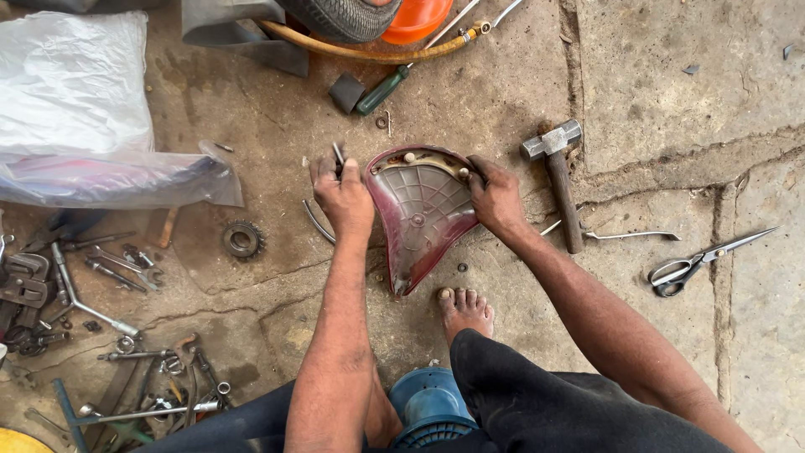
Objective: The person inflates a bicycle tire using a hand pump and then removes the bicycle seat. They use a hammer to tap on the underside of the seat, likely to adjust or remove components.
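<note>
Both hands work mid-frame: my right hand [496, 197] grips the rim of the upturned maroon bicycle saddle [419, 214] on the stone floor, while my left hand [342, 191] pinches a small metal pin [338, 154]. Stiff, light shell; edges seem the safest hold.

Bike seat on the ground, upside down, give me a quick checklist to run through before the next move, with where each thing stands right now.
1. Bike seat lies underside up on the stone floor: ok.
2. Right hand grips the seat's edge: ok.
3. Left hand holds a small metal piece: ok; what kind, cannot tell.
4. Hammer lies close beside the right hand: ok.
5. Bare foot clear of the seat's tip: ok.
6. Scissors lie open nearby: not ok.
</note>
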A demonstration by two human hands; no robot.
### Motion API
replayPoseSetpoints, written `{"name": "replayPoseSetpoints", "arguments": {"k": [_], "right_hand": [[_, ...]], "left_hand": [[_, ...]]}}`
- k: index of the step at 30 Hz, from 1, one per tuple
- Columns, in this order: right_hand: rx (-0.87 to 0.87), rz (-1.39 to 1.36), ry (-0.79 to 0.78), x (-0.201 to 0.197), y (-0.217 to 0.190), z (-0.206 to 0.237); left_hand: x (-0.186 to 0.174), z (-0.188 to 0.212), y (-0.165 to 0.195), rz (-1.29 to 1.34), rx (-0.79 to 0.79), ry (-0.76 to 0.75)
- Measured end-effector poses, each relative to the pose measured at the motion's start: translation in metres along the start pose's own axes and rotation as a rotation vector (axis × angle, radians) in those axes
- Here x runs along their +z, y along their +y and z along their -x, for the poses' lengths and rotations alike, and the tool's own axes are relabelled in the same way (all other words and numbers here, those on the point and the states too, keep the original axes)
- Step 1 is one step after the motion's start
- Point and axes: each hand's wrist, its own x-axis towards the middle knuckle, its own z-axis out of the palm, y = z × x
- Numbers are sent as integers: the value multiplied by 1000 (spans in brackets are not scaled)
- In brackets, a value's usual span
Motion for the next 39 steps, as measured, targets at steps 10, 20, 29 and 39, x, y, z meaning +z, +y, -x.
{"name": "replayPoseSetpoints", "arguments": {"k": [10, 20, 29, 39], "right_hand": [[341, 66, -189, -14, -5, 3], [156, 339, 308, -66, 75, 45], [295, 360, 209, -70, 79, 42], [276, 356, 190, -72, 91, 32]], "left_hand": [[49, -1, 4, -120, 590, -307], [45, 8, -1, -52, 640, -265], [50, 8, -9, -36, 682, -277], [49, 5, -9, -30, 708, -296]]}}
